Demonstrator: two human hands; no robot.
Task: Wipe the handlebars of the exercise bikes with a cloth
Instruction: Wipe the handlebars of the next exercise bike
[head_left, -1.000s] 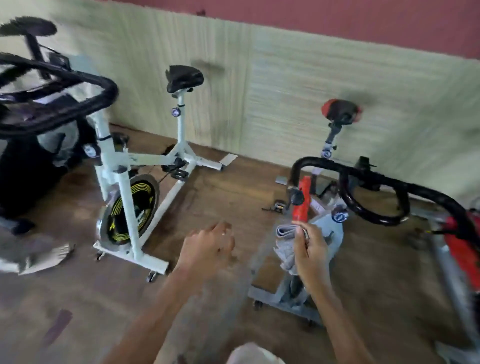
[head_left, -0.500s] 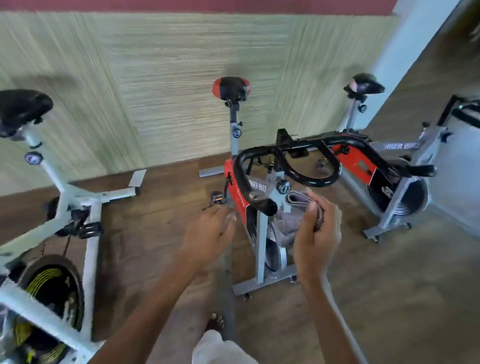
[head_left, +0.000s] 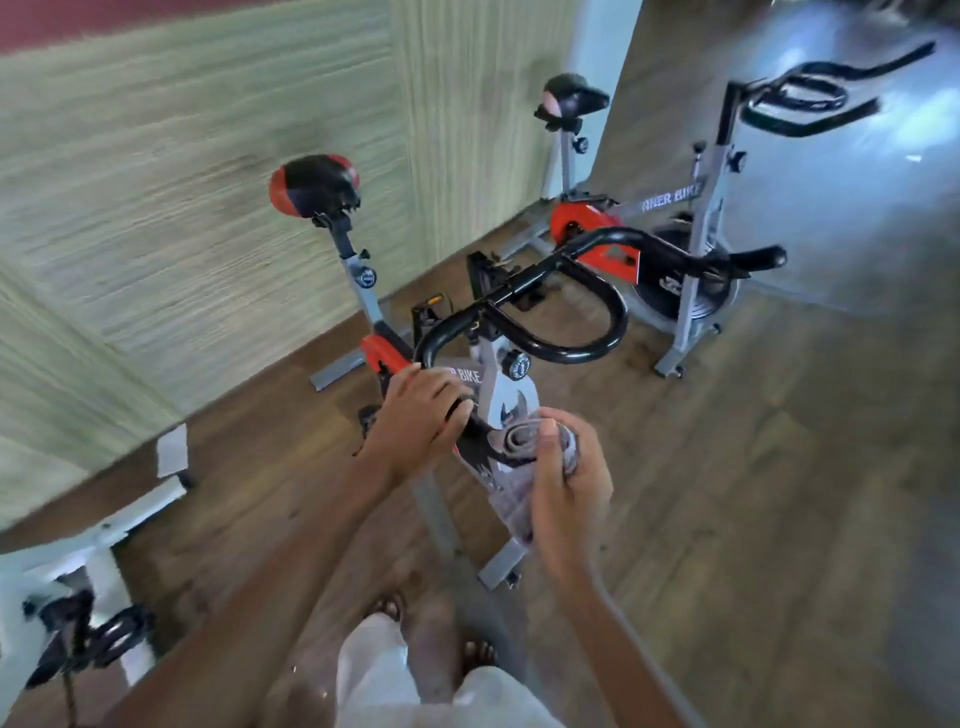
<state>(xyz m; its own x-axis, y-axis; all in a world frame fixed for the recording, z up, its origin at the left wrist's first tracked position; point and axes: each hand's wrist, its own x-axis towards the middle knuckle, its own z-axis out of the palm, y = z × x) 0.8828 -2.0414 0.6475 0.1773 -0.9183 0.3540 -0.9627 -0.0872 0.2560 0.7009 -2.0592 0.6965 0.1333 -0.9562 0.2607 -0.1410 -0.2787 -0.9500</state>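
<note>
The left hand (head_left: 418, 415) grips the handlebar (head_left: 576, 355) end; the right hand (head_left: 569, 483) clutches the cloth (head_left: 511, 439) (folded) just beside.

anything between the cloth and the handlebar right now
Only the left hand, which grips the near end of the handlebar beside the cloth in the right hand. The rest of the bar shows bare.

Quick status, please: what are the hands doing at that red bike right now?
Left hand grips the handlebar end. Right hand holds a folded cloth close beside it; contact unclear. Nothing in the way.
</note>
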